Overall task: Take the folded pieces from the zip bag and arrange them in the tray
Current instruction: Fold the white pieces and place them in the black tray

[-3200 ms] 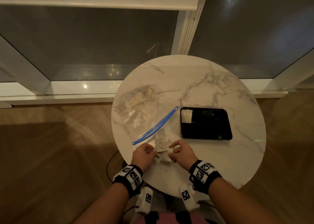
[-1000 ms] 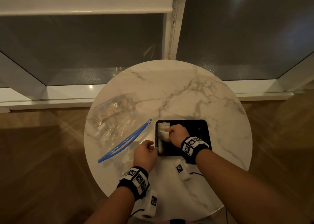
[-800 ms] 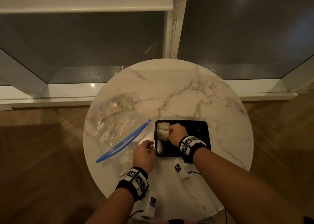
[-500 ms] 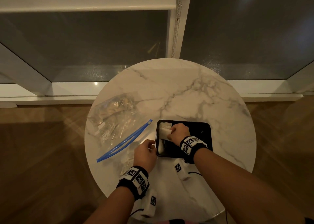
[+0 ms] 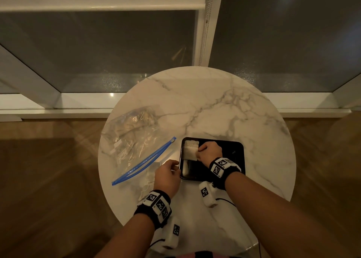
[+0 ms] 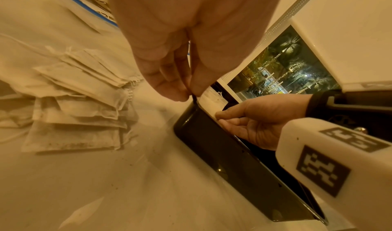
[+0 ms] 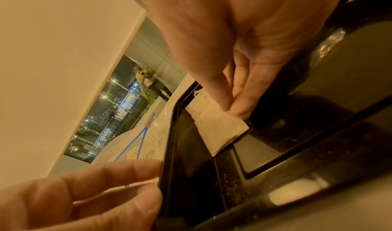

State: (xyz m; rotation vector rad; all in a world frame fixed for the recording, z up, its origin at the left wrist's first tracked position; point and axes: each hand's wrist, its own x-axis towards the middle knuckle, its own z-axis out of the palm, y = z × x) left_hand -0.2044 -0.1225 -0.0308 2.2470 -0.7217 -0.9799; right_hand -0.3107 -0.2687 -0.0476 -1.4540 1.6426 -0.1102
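A black tray [image 5: 224, 148] lies on the marble table. Two white folded pieces sit in its far-left corner; the rear piece [image 5: 190, 144] lies flat. My right hand [image 5: 197, 152] pinches the right edge of the nearer folded piece [image 5: 189, 153], shown in the right wrist view with thumb and forefinger [image 7: 231, 110] on the folded piece [image 7: 218, 129], which rests low on the tray floor [image 7: 191, 150]. My left hand [image 5: 178, 165] pinches the tray's left rim [image 6: 192, 97]. The clear zip bag [image 5: 132, 138] with its blue zipper [image 5: 144, 162] lies open to the left.
A loose pile of folded pieces [image 6: 78, 110] lies on the table by my left hand, partly under the bag's mouth [image 5: 148, 179]. More pieces show inside the bag. The table's edge [image 5: 109, 195] is near on the left. A window stands behind.
Both hands left the pile at the table's front. The right hand carried a piece into the tray and set it below the first; the left hand took the tray's rim.
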